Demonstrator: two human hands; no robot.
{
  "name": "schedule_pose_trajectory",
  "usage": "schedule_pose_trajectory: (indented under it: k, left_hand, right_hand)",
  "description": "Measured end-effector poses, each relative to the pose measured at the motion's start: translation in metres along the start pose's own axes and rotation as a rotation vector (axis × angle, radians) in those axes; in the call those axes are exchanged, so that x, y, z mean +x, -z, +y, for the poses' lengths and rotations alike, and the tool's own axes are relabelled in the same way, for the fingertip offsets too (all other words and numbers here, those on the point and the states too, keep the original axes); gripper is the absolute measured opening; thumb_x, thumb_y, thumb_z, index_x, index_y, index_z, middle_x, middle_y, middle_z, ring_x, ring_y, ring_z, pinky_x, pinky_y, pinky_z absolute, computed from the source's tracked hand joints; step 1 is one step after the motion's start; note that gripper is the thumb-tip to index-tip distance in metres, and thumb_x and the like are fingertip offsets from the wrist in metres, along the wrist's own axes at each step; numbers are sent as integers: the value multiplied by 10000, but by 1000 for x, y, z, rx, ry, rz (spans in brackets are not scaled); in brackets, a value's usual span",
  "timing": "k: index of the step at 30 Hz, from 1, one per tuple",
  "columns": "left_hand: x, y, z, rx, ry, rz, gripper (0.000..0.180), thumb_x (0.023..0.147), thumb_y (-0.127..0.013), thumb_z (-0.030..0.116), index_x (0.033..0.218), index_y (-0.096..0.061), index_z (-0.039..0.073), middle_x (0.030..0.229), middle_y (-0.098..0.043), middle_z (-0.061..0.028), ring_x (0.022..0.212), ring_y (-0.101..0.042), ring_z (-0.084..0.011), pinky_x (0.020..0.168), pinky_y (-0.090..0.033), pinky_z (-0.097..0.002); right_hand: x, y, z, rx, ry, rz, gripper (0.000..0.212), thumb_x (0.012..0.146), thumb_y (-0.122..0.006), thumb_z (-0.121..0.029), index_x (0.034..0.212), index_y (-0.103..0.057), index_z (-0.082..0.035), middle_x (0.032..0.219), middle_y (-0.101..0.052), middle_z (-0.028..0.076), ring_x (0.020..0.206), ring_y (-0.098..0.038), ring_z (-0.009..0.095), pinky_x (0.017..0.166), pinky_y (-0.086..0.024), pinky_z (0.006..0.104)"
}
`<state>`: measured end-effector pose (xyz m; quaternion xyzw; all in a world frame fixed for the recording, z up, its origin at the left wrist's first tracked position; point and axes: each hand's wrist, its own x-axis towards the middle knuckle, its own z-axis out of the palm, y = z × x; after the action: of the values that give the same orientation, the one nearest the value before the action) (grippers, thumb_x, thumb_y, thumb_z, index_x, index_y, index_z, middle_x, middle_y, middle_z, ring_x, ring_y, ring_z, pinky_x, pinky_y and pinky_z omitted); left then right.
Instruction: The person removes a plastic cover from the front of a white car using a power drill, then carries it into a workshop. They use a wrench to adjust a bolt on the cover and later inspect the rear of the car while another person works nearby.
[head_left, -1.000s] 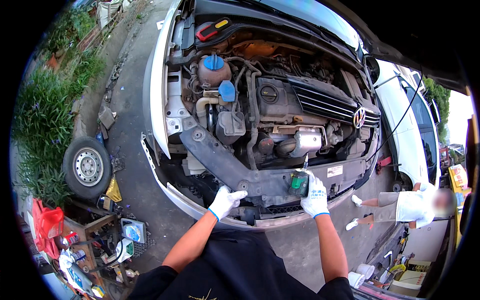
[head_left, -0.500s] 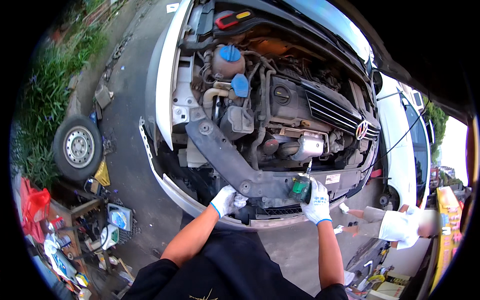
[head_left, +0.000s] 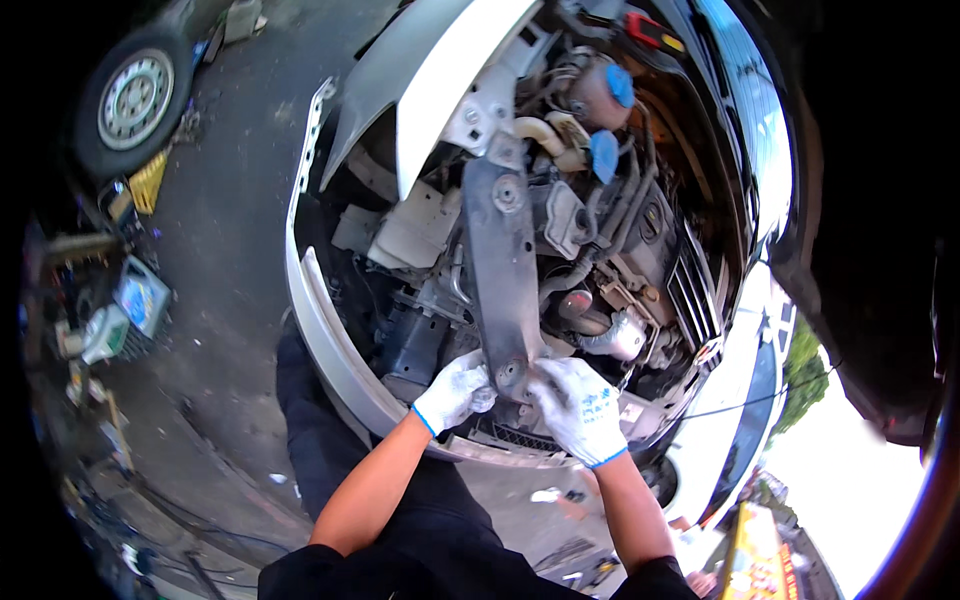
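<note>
My hands wear white gloves with blue cuffs, at the front of a car's engine bay. My left hand is closed, fingers curled together beside the lower end of a long dark plastic cover panel; what it grips, if anything, is hidden. On the other side of that end, my right hand has its fingers bent in against the panel, near a round fastener hole. Its fingertips are partly hidden, so I cannot make out what they pinch. The green power tool is out of sight.
Around the panel are a coolant tank with a blue cap, a silver metal shield and the pale bumper edge. A red and black device lies at the back. On the ground at left are a wheel and plastic jugs.
My view has turned and moved toward the car's left-hand corner in the picture. My right hand no longer shows the green power tool and has come close to my left, at the panel's end.
</note>
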<state>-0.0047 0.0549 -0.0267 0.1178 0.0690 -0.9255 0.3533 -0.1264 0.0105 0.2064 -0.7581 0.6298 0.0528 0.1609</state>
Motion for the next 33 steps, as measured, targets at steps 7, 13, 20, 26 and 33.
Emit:
schedule_pose_trajectory:
  k: [7,13,20,26,33]
  left_hand:
    - [-2,-8,-2,170,-301,-72,312,1176,-566,249,1399,-637,43,1011,-691,20,833,-635,-95,767,-537,-276]
    - [14,25,-2,0,-176,-154,306,1187,-528,256,1229,-730,31,860,-599,65,738,-495,-20,663,-416,-222]
    - [40,44,-6,39,-411,-252,337,1189,-532,252,1282,-720,-12,980,-717,-15,899,-641,-91,831,-530,-277]
    - [32,48,17,440,-381,-374,288,1134,-554,187,1273,-703,-16,1156,-747,-226,1069,-747,-364,913,-578,-430]
    - [33,44,-1,473,-530,-399,260,1066,-612,142,1227,-694,-46,1241,-657,-218,1083,-717,-416,896,-598,-486]
  right_hand:
    - [29,-39,-2,-95,242,-13,312,814,-912,-56,1083,-756,-42,987,-777,151,863,-765,326,779,-620,412]
    - [18,-56,-10,-256,232,-40,313,833,-856,35,1110,-733,-43,986,-767,157,905,-769,360,803,-624,422]
    - [6,-68,-3,-365,90,-30,308,830,-862,11,1107,-735,-32,1014,-765,163,938,-757,354,851,-606,410]
    - [-4,-78,2,-393,46,24,207,933,-818,-55,1109,-721,-5,1035,-761,154,909,-747,328,844,-588,380]
    - [-1,-80,-3,-358,33,10,230,919,-808,-30,1125,-709,-4,1001,-751,163,864,-762,305,803,-601,360]
